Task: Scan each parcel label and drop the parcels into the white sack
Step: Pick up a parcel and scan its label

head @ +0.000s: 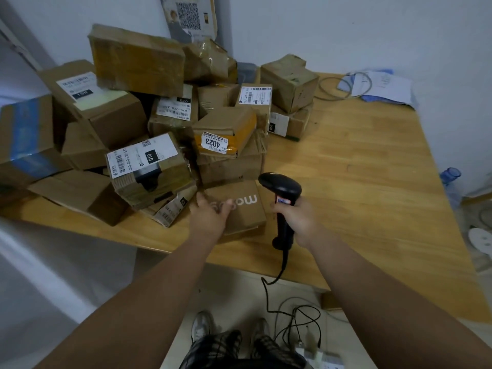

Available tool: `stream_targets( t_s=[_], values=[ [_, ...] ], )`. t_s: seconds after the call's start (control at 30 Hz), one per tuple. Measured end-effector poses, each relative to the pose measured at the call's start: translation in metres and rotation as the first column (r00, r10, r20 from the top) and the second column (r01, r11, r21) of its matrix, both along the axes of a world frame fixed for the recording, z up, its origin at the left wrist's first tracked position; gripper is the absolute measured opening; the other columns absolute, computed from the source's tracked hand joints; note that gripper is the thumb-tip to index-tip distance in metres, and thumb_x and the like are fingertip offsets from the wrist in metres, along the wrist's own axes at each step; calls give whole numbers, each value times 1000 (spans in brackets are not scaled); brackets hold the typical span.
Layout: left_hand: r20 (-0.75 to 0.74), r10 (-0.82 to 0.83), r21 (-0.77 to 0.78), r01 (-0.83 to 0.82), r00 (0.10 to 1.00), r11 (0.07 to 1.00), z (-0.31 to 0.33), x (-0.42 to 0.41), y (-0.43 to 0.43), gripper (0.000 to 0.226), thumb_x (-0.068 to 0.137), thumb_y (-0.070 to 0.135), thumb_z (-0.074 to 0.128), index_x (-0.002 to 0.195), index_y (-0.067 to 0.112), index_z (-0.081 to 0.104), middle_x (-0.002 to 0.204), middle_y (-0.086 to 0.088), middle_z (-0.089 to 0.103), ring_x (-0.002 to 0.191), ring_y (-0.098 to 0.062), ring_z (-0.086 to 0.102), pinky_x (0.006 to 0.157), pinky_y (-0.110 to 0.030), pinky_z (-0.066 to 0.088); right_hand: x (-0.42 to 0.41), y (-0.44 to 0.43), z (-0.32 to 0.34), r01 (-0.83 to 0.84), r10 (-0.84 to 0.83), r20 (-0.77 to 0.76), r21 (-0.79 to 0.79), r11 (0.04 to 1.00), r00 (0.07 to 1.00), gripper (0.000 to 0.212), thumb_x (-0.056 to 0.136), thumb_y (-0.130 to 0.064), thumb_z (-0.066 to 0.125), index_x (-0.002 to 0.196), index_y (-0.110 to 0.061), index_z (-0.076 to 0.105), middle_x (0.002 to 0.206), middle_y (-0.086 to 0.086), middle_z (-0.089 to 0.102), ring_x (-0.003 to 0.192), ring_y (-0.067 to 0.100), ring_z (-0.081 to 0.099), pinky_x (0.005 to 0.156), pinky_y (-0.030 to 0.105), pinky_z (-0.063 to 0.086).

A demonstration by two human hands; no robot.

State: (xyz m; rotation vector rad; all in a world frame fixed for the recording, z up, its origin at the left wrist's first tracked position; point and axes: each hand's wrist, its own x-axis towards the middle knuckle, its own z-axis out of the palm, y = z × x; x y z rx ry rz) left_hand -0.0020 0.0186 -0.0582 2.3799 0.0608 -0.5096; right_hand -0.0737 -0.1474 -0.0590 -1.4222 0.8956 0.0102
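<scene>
Left hand [210, 213] spread flat on small brown box [245, 217] at centre, right hand [296, 221] wrapped round black scanner [282, 191] just beside it, heaped parcels [149, 115] crowding upper left behind, papers [383, 87] upper right on wooden table [359, 182]

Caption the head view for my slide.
Left hand touches a small cardboard parcel while right hand holds the barcode scanner.

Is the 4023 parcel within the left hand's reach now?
Probably yes: the 4023 parcel lies uncovered on top, and the left hand, resting on the lettered box nearby, holds nothing.
</scene>
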Motion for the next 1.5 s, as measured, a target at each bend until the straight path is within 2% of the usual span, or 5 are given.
stream_targets(
  t_s=[0.3, 0.57, 0.77, 1.0, 1.5],
  values=[
    [-280, 376, -609, -466, 883, 642, 16, -18, -1, 65, 95, 61, 37, 139, 14, 42, 132, -2, 52, 118, -20, 50, 96, -36, 35, -15, -5, 3, 41, -154, 235, 425, 904, 960, 38, 78, -17, 73, 115, -13, 70, 112, 5, 72, 107, 21, 66, 91, 39, 50],
    [-135, 149, -574, -200, 980, 794, 15, -11, 7, 36, 93, 11, 57, 127, 22, 49, 124, 3, 53, 109, -17, 53, 81, -26, 47, -18, -3, 0, 85, -123, 138, 254, 963, 983, 44, 59, -45, 86, 99, -32, 71, 107, 0, 72, 109, 24, 63, 100, 50, 48],
    [-134, 104, -542, -161, 986, 825, 15, -11, 13, 48, 96, 38, 55, 141, 34, 40, 141, -3, 39, 117, -19, 49, 91, -33, 47, -19, 4, -7, 53, -60, 113, 64, 997, 992, 29, 76, -3, 78, 100, -15, 66, 102, 13, 67, 104, 33, 62, 98, 48, 49],
    [20, 32, -285, -25, 999, 958, -5, -20, 21, 18, 97, 25, 55, 111, 16, 48, 130, -5, 37, 117, -21, 47, 89, -28, 46, -28, 4, -12, -19, -2, 119, 182, 983, 993, 33, 77, -28, 80, 107, -28, 66, 111, 2, 69, 111, 23, 59, 104, 48, 44],
    [-420, -135, -574, -147, 897, 806, -7, -3, 21, 78, 84, 21, 72, 145, 44, 28, 120, 7, 51, 115, -21, 49, 101, -49, 42, -23, 11, -11, -80, 78, 60, 41, 996, 995, 25, 83, -14, 75, 107, -12, 66, 84, 1, 64, 75, 15, 60, 64, 25, 47]
  ],
)
